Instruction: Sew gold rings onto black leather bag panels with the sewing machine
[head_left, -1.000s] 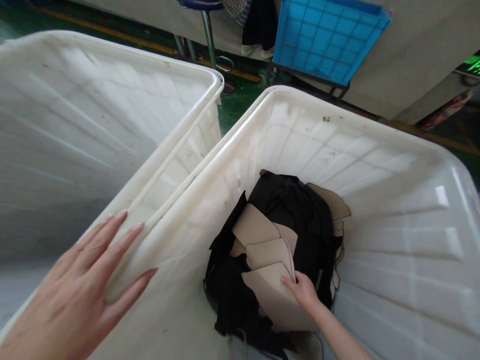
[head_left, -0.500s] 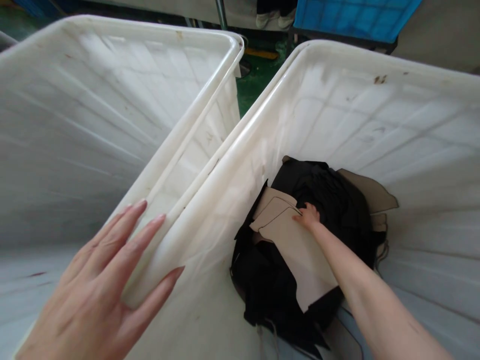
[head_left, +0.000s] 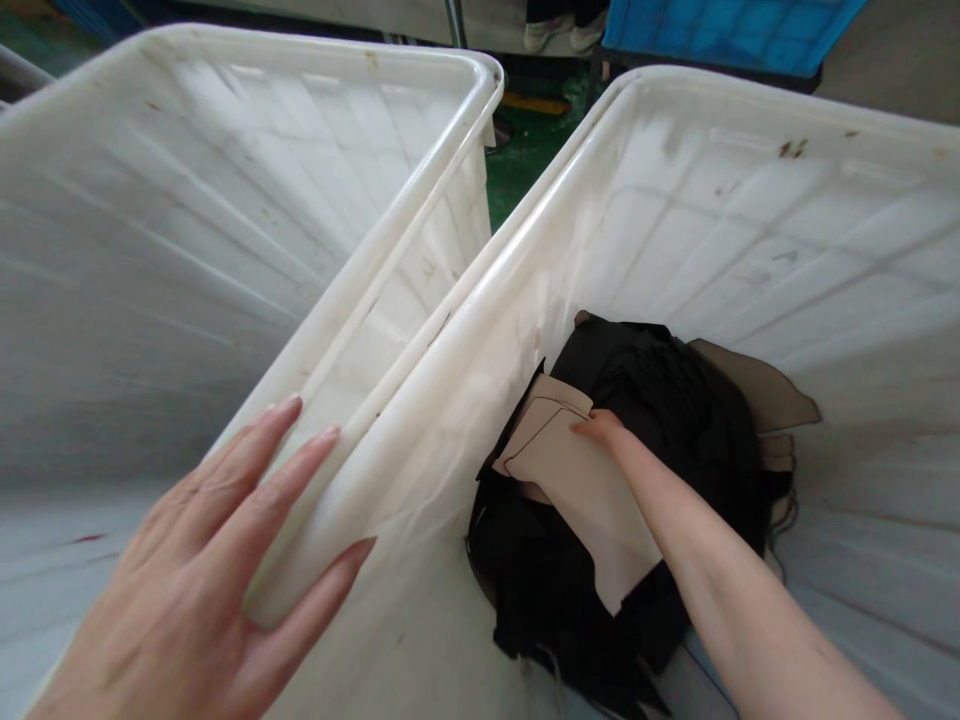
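Note:
Inside the right white bin (head_left: 780,150) lies a heap of black fabric (head_left: 637,380) with flat beige pieces (head_left: 592,500) on top, dark along their edges. My right hand (head_left: 600,428) reaches down into this bin, its fingers closed on the upper edge of a beige piece. My left hand (head_left: 217,560) rests over the adjoining rims of the two bins at the lower left, fingers spread and holding nothing. Another brownish flat piece (head_left: 757,385) sticks out at the heap's right side.
A second white bin (head_left: 300,130) stands on the left, its rim close beside the right one. Behind them are a blue crate (head_left: 735,35), a metal pole (head_left: 455,22), a person's shoes (head_left: 562,35) and green floor (head_left: 517,165).
My right hand has shifted slightly left and its fingers have closed on the beige piece's edge. My left hand stays on the rims. The view has shifted a little.

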